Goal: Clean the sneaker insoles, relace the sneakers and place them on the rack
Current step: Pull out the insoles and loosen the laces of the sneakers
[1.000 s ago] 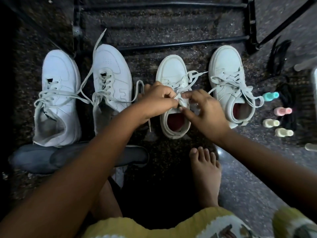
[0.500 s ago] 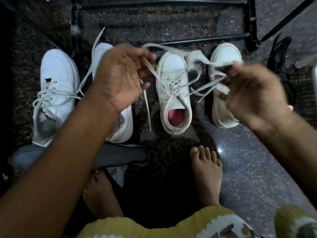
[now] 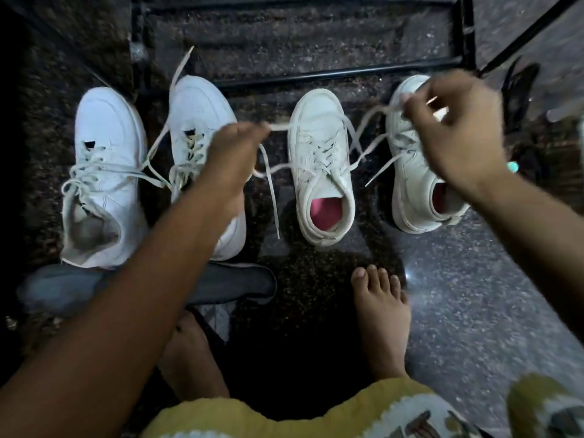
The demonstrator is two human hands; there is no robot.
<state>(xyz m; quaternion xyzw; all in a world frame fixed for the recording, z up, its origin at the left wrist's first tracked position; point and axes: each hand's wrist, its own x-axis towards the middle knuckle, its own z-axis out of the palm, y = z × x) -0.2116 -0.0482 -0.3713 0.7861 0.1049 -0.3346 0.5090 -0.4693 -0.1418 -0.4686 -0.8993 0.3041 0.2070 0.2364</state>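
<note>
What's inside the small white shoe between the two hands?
A pink insole shows through the opening of the small sneaker. How far it reaches toward the toe is hidden under the laces.

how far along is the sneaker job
Done: pink insoles sit in the small pair. In hand: left hand and right hand pull the third sneaker's lace ends. Left: big pair's laces loose, grey insole on floor, no sneaker on the rack.

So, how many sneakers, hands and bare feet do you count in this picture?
Sneakers: 4
Hands: 2
Bare feet: 2
Total: 8
</note>
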